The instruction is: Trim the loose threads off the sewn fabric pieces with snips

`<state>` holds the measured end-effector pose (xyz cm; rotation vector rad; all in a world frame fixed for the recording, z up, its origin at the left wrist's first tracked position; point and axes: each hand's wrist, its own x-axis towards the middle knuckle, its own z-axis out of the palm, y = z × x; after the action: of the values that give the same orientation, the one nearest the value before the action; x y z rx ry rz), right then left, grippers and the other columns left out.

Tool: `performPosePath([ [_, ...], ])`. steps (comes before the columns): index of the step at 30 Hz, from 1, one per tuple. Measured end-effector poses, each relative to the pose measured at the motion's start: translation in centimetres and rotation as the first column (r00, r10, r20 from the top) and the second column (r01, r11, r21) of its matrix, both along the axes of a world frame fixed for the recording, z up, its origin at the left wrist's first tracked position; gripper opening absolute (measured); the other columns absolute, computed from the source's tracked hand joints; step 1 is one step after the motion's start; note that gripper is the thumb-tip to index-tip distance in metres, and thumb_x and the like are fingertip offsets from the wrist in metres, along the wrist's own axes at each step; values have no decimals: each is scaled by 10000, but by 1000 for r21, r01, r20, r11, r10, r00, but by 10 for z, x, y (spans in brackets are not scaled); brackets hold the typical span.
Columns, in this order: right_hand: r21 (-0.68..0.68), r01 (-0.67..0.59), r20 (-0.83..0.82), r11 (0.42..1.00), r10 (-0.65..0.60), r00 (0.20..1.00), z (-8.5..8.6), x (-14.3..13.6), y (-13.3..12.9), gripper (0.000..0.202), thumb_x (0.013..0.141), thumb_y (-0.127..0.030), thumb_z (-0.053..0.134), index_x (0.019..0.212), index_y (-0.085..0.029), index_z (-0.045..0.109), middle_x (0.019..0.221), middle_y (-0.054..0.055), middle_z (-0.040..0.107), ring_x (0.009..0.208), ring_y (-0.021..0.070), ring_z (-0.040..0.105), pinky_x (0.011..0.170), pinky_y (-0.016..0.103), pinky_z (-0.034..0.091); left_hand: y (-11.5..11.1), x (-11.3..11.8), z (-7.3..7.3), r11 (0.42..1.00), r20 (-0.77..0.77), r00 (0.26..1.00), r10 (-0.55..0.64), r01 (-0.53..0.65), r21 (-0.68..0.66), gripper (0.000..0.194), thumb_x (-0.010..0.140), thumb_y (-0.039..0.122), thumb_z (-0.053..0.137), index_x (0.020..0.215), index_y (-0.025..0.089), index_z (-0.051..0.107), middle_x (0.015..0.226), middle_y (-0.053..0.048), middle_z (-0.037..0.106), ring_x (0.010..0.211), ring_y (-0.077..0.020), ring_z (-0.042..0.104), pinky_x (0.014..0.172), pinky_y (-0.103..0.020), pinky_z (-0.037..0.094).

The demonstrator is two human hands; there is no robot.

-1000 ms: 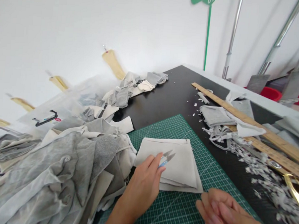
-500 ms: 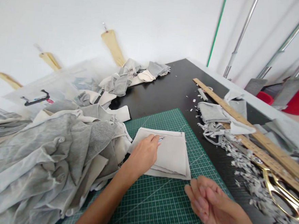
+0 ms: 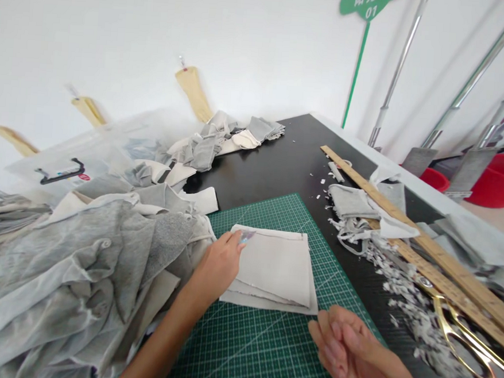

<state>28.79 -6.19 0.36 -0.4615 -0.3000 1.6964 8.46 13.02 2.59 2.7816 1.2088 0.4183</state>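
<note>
My left hand (image 3: pixel 216 264) is closed around a small thread snipper (image 3: pixel 246 236) with a blue grip. Its blades point at the top left corner of a folded stack of light grey fabric pieces (image 3: pixel 276 267). The stack lies on a green cutting mat (image 3: pixel 263 339). My right hand (image 3: pixel 348 348) hovers over the mat's near right part, palm up, fingers loosely spread, holding nothing.
A big heap of grey and cream cloth (image 3: pixel 78 269) fills the left side. On the black table (image 3: pixel 280 162) to the right lie a long wooden ruler (image 3: pixel 425 241), gold scissors (image 3: pixel 461 336), folded grey cloth (image 3: pixel 352 200) and several cloth scraps (image 3: pixel 400 286). Red tubs (image 3: pixel 501 177) stand beyond the edge.
My left hand with the snipper slid left across the folded stack to its top left corner. My right hand turned palm up and stayed near the mat's right part.
</note>
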Motion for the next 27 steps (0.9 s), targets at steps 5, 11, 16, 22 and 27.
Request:
performPosePath([
  [5, -12, -8, -9, 1000, 7, 1000, 1, -1, 1, 345, 830, -382, 883, 690, -162, 657, 635, -20, 460, 592, 90, 452, 557, 159, 424, -20, -10, 6, 998, -24, 999, -23, 21, -55, 257, 1055, 150, 445, 1264, 129, 594, 1070, -87, 690, 1001, -222, 695, 905, -429, 594],
  [11, -46, -6, -5, 999, 6, 1000, 2, 0, -2, 367, 820, -409, 889, 689, -160, 654, 651, -16, 469, 609, 95, 462, 593, 168, 445, -55, -6, 8, 989, -22, 995, -102, 99, -112, 318, 1075, 219, 379, 1341, 169, 547, 1082, -92, 679, 928, -246, 701, 828, -424, 610],
  [16, -35, -16, 6, 999, 16, 1000, 0, -1, -2, 370, 821, -400, 889, 680, -161, 643, 655, -12, 478, 617, 100, 463, 589, 173, 428, -62, 8, 9, 984, -5, 992, -128, 127, -124, 341, 1089, 212, 327, 1369, 163, 515, 1036, -86, 649, 908, -243, 681, 822, -420, 599],
  [22, 0, -3, -36, 1000, 3, 999, -3, 0, 1, 298, 849, -359, 870, 701, -162, 703, 654, -3, 513, 620, 97, 495, 588, 167, 452, -48, 33, 6, 977, -21, 985, -174, 169, -132, 289, 1064, 191, 436, 1314, 132, 569, 1039, -80, 659, 903, -239, 687, 825, -424, 614],
  [27, 55, 12, -59, 998, -9, 998, 1, 0, 2, 243, 851, -323, 868, 722, -167, 735, 644, -5, 524, 607, 85, 499, 565, 143, 449, -29, 43, 0, 993, -6, 995, -98, 98, -68, 315, 1055, 177, 502, 1368, 146, 535, 1113, -75, 667, 982, -206, 686, 887, -417, 605],
])
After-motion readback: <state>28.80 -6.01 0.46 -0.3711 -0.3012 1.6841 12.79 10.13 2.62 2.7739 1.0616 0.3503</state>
